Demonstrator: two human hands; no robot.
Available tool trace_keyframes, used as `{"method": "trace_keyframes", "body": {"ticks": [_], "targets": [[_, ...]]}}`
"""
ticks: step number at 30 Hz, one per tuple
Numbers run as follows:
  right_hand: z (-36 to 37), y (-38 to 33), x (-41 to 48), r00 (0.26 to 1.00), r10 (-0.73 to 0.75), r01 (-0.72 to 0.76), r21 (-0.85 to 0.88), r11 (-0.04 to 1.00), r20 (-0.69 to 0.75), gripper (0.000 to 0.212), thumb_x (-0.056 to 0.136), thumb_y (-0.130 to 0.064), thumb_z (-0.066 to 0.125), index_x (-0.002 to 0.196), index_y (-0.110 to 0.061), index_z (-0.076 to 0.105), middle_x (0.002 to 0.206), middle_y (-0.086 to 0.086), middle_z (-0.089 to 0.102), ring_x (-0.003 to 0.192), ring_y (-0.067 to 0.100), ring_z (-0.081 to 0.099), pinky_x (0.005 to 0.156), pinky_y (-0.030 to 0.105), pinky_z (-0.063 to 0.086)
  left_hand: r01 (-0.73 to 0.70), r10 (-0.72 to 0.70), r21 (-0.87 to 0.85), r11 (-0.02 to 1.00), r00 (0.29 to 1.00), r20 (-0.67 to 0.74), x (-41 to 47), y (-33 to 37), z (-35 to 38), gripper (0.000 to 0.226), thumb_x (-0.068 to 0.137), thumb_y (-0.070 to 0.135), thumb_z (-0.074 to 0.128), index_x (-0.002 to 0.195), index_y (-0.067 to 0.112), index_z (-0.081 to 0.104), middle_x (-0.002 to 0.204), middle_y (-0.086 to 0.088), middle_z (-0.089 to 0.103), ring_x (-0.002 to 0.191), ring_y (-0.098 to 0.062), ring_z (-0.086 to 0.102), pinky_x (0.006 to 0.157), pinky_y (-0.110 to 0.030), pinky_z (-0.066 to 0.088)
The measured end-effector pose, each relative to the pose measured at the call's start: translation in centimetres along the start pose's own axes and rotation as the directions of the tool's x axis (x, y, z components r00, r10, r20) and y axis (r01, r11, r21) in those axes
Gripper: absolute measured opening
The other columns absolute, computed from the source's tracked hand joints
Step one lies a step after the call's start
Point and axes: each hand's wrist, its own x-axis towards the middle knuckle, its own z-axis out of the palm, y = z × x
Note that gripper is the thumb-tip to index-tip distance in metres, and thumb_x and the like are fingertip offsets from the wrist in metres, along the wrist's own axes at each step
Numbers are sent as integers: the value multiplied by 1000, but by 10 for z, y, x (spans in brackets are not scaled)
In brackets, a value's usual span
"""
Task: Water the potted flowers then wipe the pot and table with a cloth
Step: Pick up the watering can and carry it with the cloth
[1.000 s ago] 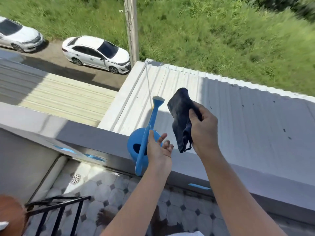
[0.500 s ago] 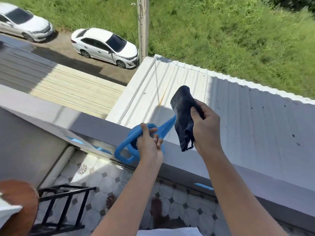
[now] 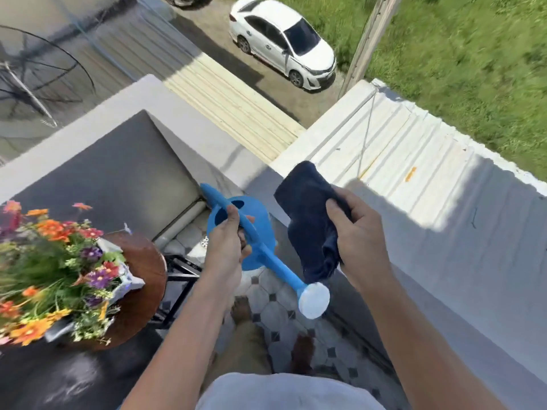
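My left hand (image 3: 226, 247) grips the handle of a blue watering can (image 3: 257, 232), held in the air over the balcony floor, its white rose (image 3: 313, 300) pointing back toward me. A dark blue cloth (image 3: 310, 214) hangs bunched in my right hand (image 3: 358, 241), just right of the can. At the left, orange, red and purple flowers (image 3: 56, 270) fill a pale pot (image 3: 130, 279) that stands on a round brown wooden table (image 3: 145, 273).
A grey parapet wall (image 3: 444, 276) runs along the right and a second wall (image 3: 154, 93) closes the far side. The tiled floor (image 3: 275, 315) lies below, with my feet on it. Black metal table legs (image 3: 177, 279) show. A white car is parked below.
My left hand lifted the watering can off the parapet and swung it so the spout points toward me. The view turned left, bringing the flowers and table in. The cloth stayed in my right hand.
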Motion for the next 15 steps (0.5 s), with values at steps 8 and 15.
{"method": "trace_keyframes", "body": {"ticks": [8, 15], "targets": [[139, 76, 44, 981, 27, 2, -151, 988, 192, 34, 100, -3, 54, 102, -33, 71, 96, -15, 75, 93, 3, 69, 83, 24, 55, 144, -127, 142, 979, 984, -126, 141, -33, -93, 52, 98, 57, 38, 92, 15, 68, 55, 9, 48, 50, -7, 47, 57, -25, 41], [197, 240, 98, 967, 160, -93, -304, 948, 200, 27, 98, -5, 54, 113, -19, 72, 107, -9, 74, 104, 6, 67, 97, 40, 54, 184, -98, 271, 945, 948, -302, 305, -162, -135, 31, 93, 38, 61, 101, 8, 67, 92, -12, 70, 77, -26, 69, 58, -29, 56]]}}
